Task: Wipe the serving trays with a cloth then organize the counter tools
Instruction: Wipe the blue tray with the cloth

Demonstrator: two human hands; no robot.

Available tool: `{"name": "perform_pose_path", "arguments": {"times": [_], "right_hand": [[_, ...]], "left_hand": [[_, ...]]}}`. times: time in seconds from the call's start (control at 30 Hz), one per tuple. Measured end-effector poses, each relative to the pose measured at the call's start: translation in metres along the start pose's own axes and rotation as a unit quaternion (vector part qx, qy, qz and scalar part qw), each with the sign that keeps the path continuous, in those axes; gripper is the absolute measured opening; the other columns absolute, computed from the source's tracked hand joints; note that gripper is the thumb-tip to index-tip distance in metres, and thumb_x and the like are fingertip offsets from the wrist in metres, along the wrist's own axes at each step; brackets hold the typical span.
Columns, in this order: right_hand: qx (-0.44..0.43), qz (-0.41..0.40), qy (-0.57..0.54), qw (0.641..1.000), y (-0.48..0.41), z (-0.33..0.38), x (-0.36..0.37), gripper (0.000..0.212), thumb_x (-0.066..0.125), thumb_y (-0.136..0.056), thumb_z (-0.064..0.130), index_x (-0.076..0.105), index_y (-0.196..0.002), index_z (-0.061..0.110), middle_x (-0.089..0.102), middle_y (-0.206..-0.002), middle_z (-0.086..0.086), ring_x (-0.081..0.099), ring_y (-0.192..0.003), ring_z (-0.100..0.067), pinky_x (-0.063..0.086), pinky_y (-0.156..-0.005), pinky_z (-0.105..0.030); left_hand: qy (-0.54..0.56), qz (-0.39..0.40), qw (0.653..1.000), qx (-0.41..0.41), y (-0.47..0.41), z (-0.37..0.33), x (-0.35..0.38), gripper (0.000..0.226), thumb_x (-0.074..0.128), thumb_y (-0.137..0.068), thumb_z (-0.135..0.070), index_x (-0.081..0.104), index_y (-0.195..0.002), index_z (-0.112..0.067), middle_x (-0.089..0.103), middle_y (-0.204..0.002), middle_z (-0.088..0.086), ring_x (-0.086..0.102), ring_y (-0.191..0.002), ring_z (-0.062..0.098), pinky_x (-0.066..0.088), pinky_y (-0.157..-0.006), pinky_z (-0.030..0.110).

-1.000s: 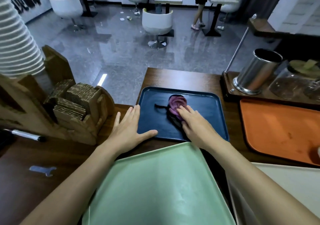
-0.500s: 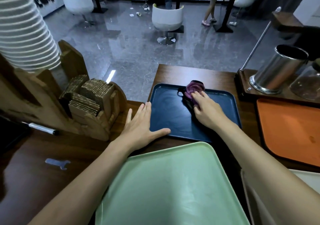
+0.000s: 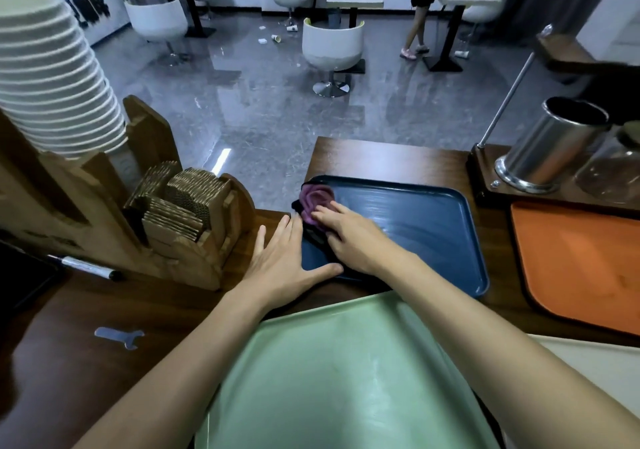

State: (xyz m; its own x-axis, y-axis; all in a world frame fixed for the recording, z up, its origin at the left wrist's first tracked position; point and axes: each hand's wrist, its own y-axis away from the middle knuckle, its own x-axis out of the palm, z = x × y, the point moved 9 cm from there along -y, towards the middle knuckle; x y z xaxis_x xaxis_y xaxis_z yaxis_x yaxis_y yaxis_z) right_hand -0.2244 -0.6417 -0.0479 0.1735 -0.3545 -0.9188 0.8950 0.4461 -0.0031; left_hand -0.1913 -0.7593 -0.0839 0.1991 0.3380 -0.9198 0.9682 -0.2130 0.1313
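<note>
- Blue tray (image 3: 415, 234) lies flat on the counter (image 3: 381, 157), long axis left to right; the purple cloth (image 3: 317, 199) is bunched at its far-left corner.
- Trays counted: four (blue tray, green tray (image 3: 339, 379), orange tray (image 3: 581, 261), cream tray (image 3: 595, 362)); one cloth.
- Right hand (image 3: 349, 237), palm down, presses the cloth with fingers extended, not clenched.
- Left hand (image 3: 280, 261) lies flat and spread at the tray's left edge, thumb on its near rim, grasping nothing.

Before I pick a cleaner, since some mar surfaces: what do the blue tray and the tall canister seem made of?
Blue tray: probably moulded plastic, smooth semi-gloss; streaky sheen and a rounded raised rim. Tall canister: metal, likely stainless steel, brushed; soft grey reflections run down its side.
</note>
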Motion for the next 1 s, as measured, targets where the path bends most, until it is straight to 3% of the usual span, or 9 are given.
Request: {"name": "perform_pose_path", "arguments": {"times": [0.1,0.17,0.3,0.43,0.63,0.8,0.93,1.0], "right_hand": [[0.016,-0.012,0.016,1.000,-0.003,-0.002,-0.004,0.045,0.045,-0.097,0.011,0.049,-0.142,0.017,0.047,-0.149,0.001,0.038,-0.139,-0.021,0.045,-0.102,-0.039],[0.041,-0.014,0.049,0.998,-0.009,-0.017,-0.011,0.040,0.045,-0.096,0.008,0.050,-0.136,0.013,0.048,-0.143,-0.002,0.039,-0.134,-0.024,0.042,-0.099,-0.038],[0.108,-0.021,0.068,0.992,-0.007,-0.072,-0.032,0.042,0.045,-0.092,0.010,0.049,-0.134,0.017,0.048,-0.145,-0.003,0.041,-0.135,-0.028,0.041,-0.106,-0.045],[0.135,-0.037,0.080,0.987,0.021,-0.098,-0.047,0.037,0.044,-0.095,0.009,0.051,-0.131,0.016,0.049,-0.143,-0.006,0.042,-0.132,-0.030,0.037,-0.107,-0.046],[0.191,-0.049,0.074,0.978,0.085,-0.142,-0.065,0.044,0.043,-0.099,0.010,0.045,-0.142,0.016,0.040,-0.154,-0.008,0.036,-0.141,-0.032,0.025,-0.118,-0.047],[0.191,-0.039,0.091,0.977,0.138,-0.131,-0.057,0.048,0.044,-0.101,0.012,0.039,-0.149,0.014,0.037,-0.156,-0.009,0.037,-0.139,-0.036,0.031,-0.109,-0.038],[0.186,-0.048,0.045,0.980,0.159,-0.106,-0.049,0.055,0.045,-0.103,0.014,0.032,-0.156,0.020,0.026,-0.165,0.003,0.021,-0.152,-0.023,0.026,-0.114,-0.029],[0.165,-0.062,0.023,0.984,0.164,-0.088,-0.047,0.055,0.049,-0.101,0.012,0.037,-0.154,0.021,0.030,-0.163,0.006,0.021,-0.151,-0.018,0.028,-0.111,-0.027]], "left_hand": [[0.007,-0.004,1.000,0.002,-0.002,0.001,0.001,0.136,0.028,-0.062,-0.105,-0.008,-0.163,-0.021,-0.002,-0.172,-0.007,-0.011,-0.156,0.005,-0.008,-0.127,0.047],[0.005,0.001,1.000,-0.001,-0.002,0.001,0.002,0.134,0.030,-0.065,-0.103,-0.010,-0.163,-0.021,-0.004,-0.172,-0.008,-0.012,-0.156,0.005,-0.010,-0.127,0.046],[0.002,0.003,1.000,-0.003,0.000,-0.001,-0.001,0.129,0.035,-0.070,-0.099,-0.010,-0.163,-0.021,-0.005,-0.172,-0.006,-0.012,-0.156,0.006,-0.011,-0.126,0.046],[0.010,0.009,1.000,-0.006,0.000,-0.002,-0.002,0.139,0.031,-0.060,-0.105,-0.009,-0.163,-0.022,-0.005,-0.172,-0.006,-0.011,-0.156,0.007,-0.010,-0.126,0.046],[0.020,-0.001,1.000,-0.002,0.000,-0.003,-0.004,0.141,0.036,-0.056,-0.106,-0.008,-0.163,-0.025,-0.001,-0.172,-0.007,-0.007,-0.157,0.009,-0.010,-0.126,0.048],[0.003,-0.009,1.000,0.003,-0.004,-0.005,-0.004,0.144,0.027,-0.051,-0.110,-0.005,-0.163,-0.026,0.001,-0.172,-0.006,-0.004,-0.158,0.012,-0.008,-0.126,0.051],[-0.005,-0.008,1.000,0.005,-0.003,-0.006,-0.003,0.145,0.028,-0.051,-0.110,-0.005,-0.163,-0.024,0.001,-0.172,-0.005,-0.004,-0.158,0.012,-0.007,-0.126,0.052],[-0.011,-0.008,1.000,0.005,-0.004,-0.007,-0.003,0.145,0.028,-0.051,-0.109,-0.004,-0.163,-0.023,0.001,-0.172,-0.005,-0.004,-0.158,0.012,-0.007,-0.126,0.052]]}}
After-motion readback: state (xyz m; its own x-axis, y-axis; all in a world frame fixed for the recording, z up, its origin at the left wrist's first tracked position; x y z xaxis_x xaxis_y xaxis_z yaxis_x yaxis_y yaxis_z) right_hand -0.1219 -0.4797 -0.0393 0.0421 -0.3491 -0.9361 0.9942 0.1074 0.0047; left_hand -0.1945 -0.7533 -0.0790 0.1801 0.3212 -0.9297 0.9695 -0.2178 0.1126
